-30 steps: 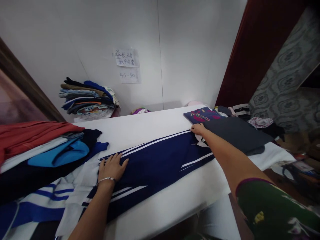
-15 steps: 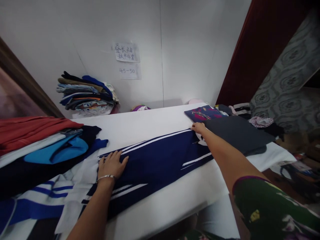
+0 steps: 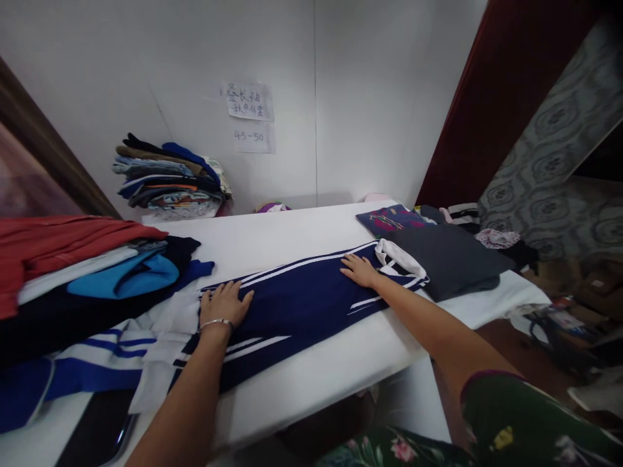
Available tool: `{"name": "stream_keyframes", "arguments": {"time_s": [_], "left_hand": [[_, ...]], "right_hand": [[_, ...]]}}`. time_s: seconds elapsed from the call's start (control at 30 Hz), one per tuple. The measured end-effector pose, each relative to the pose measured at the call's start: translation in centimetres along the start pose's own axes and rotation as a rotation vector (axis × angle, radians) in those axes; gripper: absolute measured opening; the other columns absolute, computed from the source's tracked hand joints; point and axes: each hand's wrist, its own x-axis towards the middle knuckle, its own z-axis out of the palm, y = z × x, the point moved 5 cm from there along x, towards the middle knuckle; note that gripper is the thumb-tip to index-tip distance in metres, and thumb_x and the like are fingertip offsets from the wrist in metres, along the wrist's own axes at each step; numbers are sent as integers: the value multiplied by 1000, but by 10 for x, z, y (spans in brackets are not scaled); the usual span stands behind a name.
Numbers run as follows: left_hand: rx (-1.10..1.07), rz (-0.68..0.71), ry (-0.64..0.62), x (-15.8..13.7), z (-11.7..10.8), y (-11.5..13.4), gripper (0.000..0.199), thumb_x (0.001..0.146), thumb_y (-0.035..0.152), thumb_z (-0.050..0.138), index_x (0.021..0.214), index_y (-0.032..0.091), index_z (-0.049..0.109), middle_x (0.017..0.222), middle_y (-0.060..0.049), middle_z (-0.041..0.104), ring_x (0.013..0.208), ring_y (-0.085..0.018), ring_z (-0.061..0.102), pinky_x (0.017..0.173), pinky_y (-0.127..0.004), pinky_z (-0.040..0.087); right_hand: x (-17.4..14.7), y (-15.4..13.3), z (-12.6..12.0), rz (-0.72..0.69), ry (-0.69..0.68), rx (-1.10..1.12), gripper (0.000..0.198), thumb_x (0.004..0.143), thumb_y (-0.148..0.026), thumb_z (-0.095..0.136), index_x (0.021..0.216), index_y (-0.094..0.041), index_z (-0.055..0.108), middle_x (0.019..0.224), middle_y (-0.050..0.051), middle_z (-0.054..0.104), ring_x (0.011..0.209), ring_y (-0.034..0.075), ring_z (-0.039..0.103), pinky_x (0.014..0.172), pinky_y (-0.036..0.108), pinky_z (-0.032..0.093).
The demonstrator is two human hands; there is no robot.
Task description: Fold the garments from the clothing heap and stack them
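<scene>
A navy jacket with white stripes (image 3: 302, 298) lies lengthwise across the white table, its pale collar (image 3: 400, 256) toward the right. Near its left end, my left hand (image 3: 224, 306) rests flat on the cloth with fingers spread. My right hand (image 3: 359, 269) lies on the jacket just left of the collar, fingers stretched out and holding nothing. The collar end overlaps the edge of a dark grey folded garment (image 3: 452, 256).
Loose clothes, a red garment (image 3: 73, 243) and a bright blue one (image 3: 124, 279) among them, heap at the left. Behind stands a folded stack (image 3: 170, 178). A black phone (image 3: 100, 428) lies at the front left; a patterned purple garment (image 3: 387, 220) sits at the back right.
My right hand has let go of the jacket's collar end and come to lie flat on the cloth, a little to the left. My left hand stays spread on the left end.
</scene>
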Motion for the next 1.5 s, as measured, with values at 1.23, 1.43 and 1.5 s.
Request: {"name": "stream_keyframes", "arguments": {"time_s": [1.23, 1.43, 1.5], "left_hand": [[30, 31, 16, 1, -2, 1, 61, 87, 51, 32, 132, 16, 52, 142, -11, 47, 132, -27, 38, 109, -45, 24], [30, 36, 23, 2, -1, 1, 60, 88, 51, 32, 132, 16, 53, 141, -11, 48, 131, -27, 39, 108, -45, 25], [27, 33, 26, 1, -2, 1, 60, 88, 51, 32, 132, 16, 52, 141, -10, 48, 132, -27, 38, 109, -45, 24]], "right_hand": [[-62, 42, -5, 187, 291, -34, 41, 94, -27, 39, 133, -17, 48, 137, 12, 51, 132, 24, 38, 107, 41, 26], [-54, 57, -16, 271, 322, -41, 41, 91, -32, 46, 128, -16, 53, 123, 12, 61, 115, 24, 53, 96, 34, 38], [-47, 63, -22, 298, 344, -33, 33, 89, -32, 49, 116, -16, 61, 114, 12, 65, 109, 24, 56, 92, 32, 39]]}}
